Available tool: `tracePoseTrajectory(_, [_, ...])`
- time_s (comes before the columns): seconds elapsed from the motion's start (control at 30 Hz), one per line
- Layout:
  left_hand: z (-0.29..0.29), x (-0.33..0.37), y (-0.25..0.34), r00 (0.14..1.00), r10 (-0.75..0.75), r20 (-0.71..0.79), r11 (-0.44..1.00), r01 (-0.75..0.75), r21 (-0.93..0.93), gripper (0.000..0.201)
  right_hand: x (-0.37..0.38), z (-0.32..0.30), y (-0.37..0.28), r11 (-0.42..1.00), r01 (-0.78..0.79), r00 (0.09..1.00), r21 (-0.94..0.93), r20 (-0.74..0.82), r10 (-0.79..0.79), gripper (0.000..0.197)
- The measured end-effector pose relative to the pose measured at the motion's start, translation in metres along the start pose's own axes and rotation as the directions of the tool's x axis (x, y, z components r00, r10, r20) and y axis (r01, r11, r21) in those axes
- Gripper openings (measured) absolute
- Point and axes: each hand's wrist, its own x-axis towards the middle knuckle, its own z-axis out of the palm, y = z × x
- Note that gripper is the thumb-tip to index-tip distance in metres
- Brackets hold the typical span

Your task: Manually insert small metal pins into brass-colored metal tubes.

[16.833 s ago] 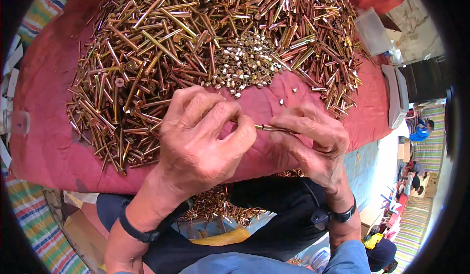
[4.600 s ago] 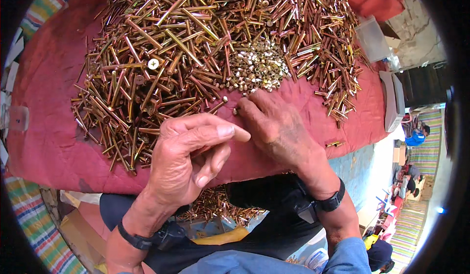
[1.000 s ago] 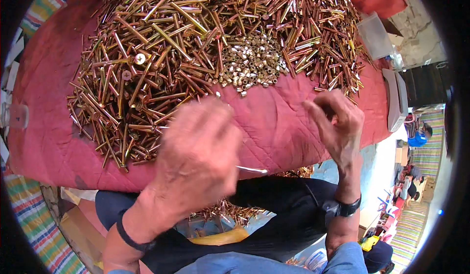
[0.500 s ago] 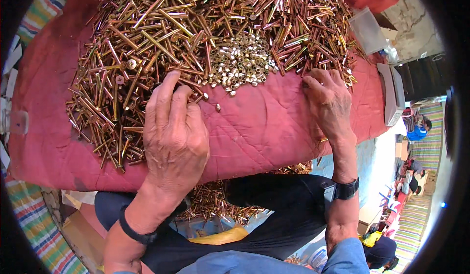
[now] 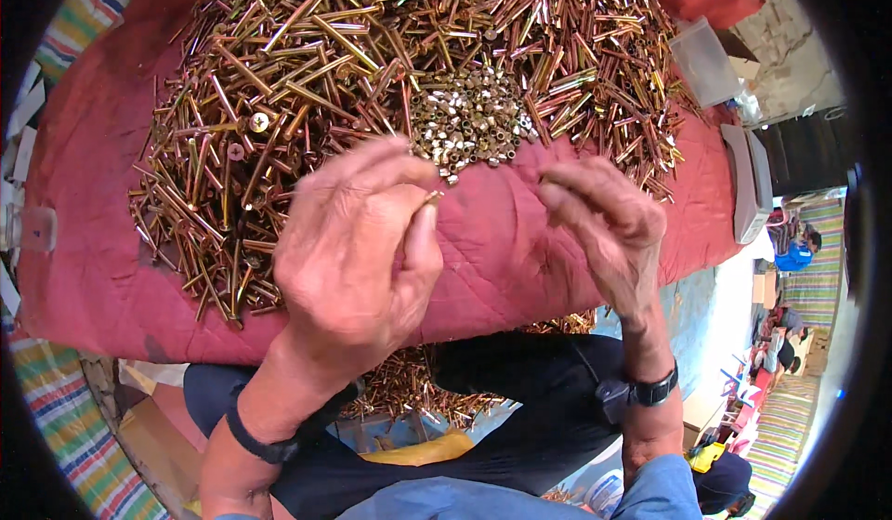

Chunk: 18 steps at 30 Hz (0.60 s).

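Observation:
My left hand [image 5: 358,241] is raised over the front of the red cloth, with thumb and forefinger pinched on a small shiny metal nut [image 5: 434,197]. To the right, my right hand [image 5: 609,223] is also closed in a pinch, its fingertips turned toward the left hand; what they hold, if anything, is too small and blurred to make out. Between and beyond the hands lies a heap of small silvery-gold hollow nuts [image 5: 469,120]. Around it spreads a large pile of long brass-coloured screws [image 5: 223,167], some showing flat cross-slotted heads.
Red cloth [image 5: 502,260] covers the padded work surface. At its right edge are a clear plastic box [image 5: 703,63] and a pale scale-like device [image 5: 746,184]. More screws [image 5: 400,390] lie below, between my knees. Other people [image 5: 794,255] are in the far right background.
My left hand has moved right and up from the screws' edge and now pinches a nut. My right hand has drawn back from the right-hand screws toward the left.

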Motion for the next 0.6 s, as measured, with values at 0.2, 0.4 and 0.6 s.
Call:
tracePoseTrajectory(0.2, [-0.018, -0.002, 0.020, 0.724, -0.421, 0.546, 0.281, 0.677, -0.680, 0.015, -0.010, 0.005, -0.039, 0.947, -0.148, 0.985, 0.284, 0.131, 0.115, 0.021])
tracePoseTrajectory(0.4, [-0.008, -0.013, 0.017, 0.825, -0.317, 0.468, 0.418, 0.564, -0.712, 0.009, -0.010, 0.009, -0.038, 0.972, 0.075, 0.987, 0.221, 0.124, -0.105, 0.025])
tracePoseTrajectory(0.6, [-0.010, -0.015, 0.021, 0.780, -0.348, 0.521, 0.353, 0.623, -0.697, 0.009, -0.015, 0.008, -0.042, 0.972, 0.040, 0.986, 0.231, 0.148, -0.075, 0.029])
